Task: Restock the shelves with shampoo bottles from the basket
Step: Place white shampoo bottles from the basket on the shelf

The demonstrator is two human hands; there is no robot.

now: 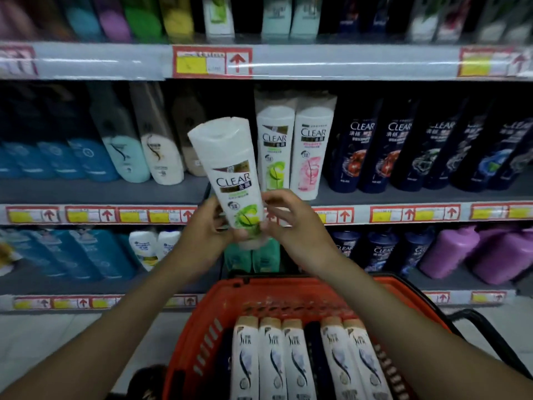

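A white Clear shampoo bottle [230, 174] with a green leaf label is held up in front of the middle shelf [115, 192], cap upward and tilted left. My left hand [206, 229] grips its lower end from the left. My right hand [291, 223] holds the same end from the right with curled fingers. Just behind it on the shelf stand a matching green-label Clear bottle [274, 151] and a pink-label one [313, 151]. Below my arms is the red basket [219, 307], holding several white shampoo bottles [271, 362] lying side by side.
Dark blue Clear bottles [403, 148] fill the middle shelf's right side, teal and beige bottles [138, 148] its left. A gap lies on the shelf behind the held bottle. The lower shelf carries blue, white and purple bottles [461, 252]. Black basket handle [484, 324] sticks out at right.
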